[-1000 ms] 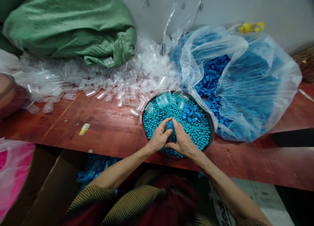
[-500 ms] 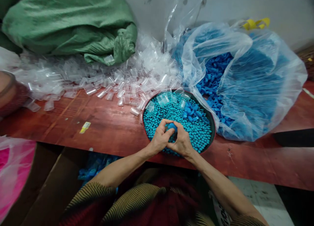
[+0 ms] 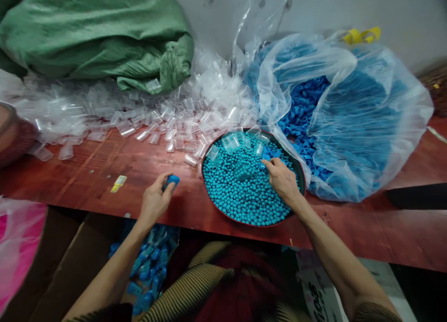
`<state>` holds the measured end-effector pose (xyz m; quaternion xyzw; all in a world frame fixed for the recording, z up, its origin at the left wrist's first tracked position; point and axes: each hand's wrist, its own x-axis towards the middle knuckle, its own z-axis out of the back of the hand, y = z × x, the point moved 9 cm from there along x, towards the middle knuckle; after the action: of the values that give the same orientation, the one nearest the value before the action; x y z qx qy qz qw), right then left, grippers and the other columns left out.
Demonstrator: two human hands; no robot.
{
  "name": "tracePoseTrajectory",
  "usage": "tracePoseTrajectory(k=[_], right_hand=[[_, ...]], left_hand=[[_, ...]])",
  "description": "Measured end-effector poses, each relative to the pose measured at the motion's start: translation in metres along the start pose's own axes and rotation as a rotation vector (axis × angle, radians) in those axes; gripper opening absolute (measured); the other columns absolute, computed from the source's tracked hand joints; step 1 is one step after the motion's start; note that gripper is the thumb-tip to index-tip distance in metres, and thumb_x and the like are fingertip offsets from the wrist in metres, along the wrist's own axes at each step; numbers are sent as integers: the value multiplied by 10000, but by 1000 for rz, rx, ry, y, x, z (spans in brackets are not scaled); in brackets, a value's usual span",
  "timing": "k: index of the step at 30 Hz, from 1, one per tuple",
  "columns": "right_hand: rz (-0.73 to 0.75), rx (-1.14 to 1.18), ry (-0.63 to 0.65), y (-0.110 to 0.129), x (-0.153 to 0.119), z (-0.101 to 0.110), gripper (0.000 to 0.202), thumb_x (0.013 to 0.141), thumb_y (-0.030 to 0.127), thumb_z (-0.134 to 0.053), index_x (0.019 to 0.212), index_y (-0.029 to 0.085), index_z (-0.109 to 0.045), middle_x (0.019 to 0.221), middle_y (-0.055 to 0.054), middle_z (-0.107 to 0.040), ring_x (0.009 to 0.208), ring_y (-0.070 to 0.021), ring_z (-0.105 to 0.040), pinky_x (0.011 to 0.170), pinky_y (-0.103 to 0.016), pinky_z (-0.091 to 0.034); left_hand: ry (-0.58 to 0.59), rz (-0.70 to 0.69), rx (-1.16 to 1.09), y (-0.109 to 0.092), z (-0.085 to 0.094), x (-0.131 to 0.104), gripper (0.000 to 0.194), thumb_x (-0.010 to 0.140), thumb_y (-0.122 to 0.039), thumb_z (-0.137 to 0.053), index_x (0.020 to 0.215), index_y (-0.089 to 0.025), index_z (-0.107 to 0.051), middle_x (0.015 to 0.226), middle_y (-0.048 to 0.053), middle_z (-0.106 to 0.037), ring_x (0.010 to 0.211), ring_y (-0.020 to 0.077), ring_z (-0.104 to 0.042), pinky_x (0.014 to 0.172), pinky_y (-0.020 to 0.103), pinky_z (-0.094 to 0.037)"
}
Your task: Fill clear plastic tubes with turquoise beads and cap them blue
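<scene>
1. Left of centre, the left hand (image 3: pixel 155 201) grasps a small blue piece (image 3: pixel 173 179) over the counter (image 3: pixel 89 173).
2. Right of centre, the right hand (image 3: pixel 282 180) reaches blue caps (image 3: pixel 273 151) among beads (image 3: pixel 240 198); I can't tell its grip.

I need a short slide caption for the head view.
Left hand holding a blue piece, right hand at blue parts on beads in a bowl.

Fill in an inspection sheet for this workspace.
Surface: red-brown tabletop, scuffed.
Job's things: round basin of teal beads, with blue caps and some clear sleeves on top.
Clutter: heap of clear sleeves along the back; yellow-and-white scrap.
Hands: left hand holds a blue piece beside the basin; right hand at the blue caps, grip unclear.
Cables: nothing seen.
Surroundings: green sack, plastic bag of blue parts, grey wall.
</scene>
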<state>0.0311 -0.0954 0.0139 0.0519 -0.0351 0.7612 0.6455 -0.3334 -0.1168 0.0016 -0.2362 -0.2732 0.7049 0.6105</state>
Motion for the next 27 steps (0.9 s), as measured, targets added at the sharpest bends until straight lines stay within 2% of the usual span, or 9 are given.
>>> tracePoseTrajectory(k=[3, 5, 7, 9, 12, 15, 20, 23, 27], right_hand=[[90, -152, 51, -8, 14, -14, 437, 903, 127, -336, 1270, 268, -526, 1036, -106, -575, 834, -224, -535, 598, -290, -373], [134, -197, 63, -5, 19, -19, 396, 900, 133, -346, 1187, 255, -590, 978, -115, -579, 804, -226, -512, 609, -304, -359], [149, -205, 34, -1, 21, -18, 315, 896, 159, -377, 1034, 222, -653, 943, -128, -583, 824, -239, -499, 642, -324, -362], [161, -173, -32, 2, 20, -11, 233, 879, 189, -433, 923, 186, -662, 990, -149, -587, 918, -274, -492, 722, -370, -378], [192, -18, -131, 6, 16, 1, 192, 857, 209, -482, 937, 138, -642, 1094, -172, -583, 1061, -307, -474, 865, -436, -370], [166, 219, -157, 6, 12, 7, 291, 885, 230, -433, 1086, 105, -603, 985, -142, -623, 980, -265, -542, 873, -405, -399], [72, 592, 66, 11, 11, -8, 425, 908, 282, -364, 1289, 140, -490, 810, -57, -641, 738, -201, -591, 713, -328, -454], [53, 664, 231, 14, 9, -20, 365, 894, 312, -403, 1190, 149, -542, 677, -10, -612, 613, -172, -563, 632, -289, -436], [-6, 620, 293, 0, 6, -27, 243, 898, 333, -411, 936, 199, -611, 621, 9, -595, 587, -151, -561, 605, -254, -408]], left_hand=[[-90, -4, 269, 5, 8, 3, 438, 834, -371, -444, 1209, -168, -544, 1013, 111, -639, 905, 248, -599, 799, 361, -457], [-202, -61, 372, -13, 10, 1, 416, 855, -340, -427, 1202, -145, -548, 1051, 144, -616, 937, 271, -577, 820, 387, -443], [-238, -180, 362, -47, -2, -3, 361, 883, -304, -399, 1155, -139, -568, 1044, 142, -611, 950, 264, -564, 838, 383, -432], [-112, -335, 286, -89, -32, -7, 308, 907, -269, -370, 1102, -163, -584, 1021, 110, -615, 953, 236, -565, 844, 354, -434], [202, -431, 251, -139, -93, -11, 293, 895, -280, -436, 1143, -180, -555, 1037, 98, -594, 933, 231, -582, 798, 329, -452], [384, -446, 233, -167, -138, -10, 347, 864, -302, -513, 1196, -200, -508, 1090, 93, -563, 928, 230, -595, 775, 318, -462], [360, -413, 181, -168, -161, 1, 352, 834, -279, -563, 1169, -202, -491, 1088, 77, -572, 939, 232, -597, 791, 324, -461], [351, -403, 148, -162, -162, 4, 339, 828, -279, -575, 1153, -218, -498, 1040, 62, -594, 925, 226, -598, 805, 329, -454], [375, -397, 149, -160, -164, 5, 240, 818, -305, -588, 1037, -212, -553, 957, 57, -597, 868, 227, -594, 771, 333, -452]])
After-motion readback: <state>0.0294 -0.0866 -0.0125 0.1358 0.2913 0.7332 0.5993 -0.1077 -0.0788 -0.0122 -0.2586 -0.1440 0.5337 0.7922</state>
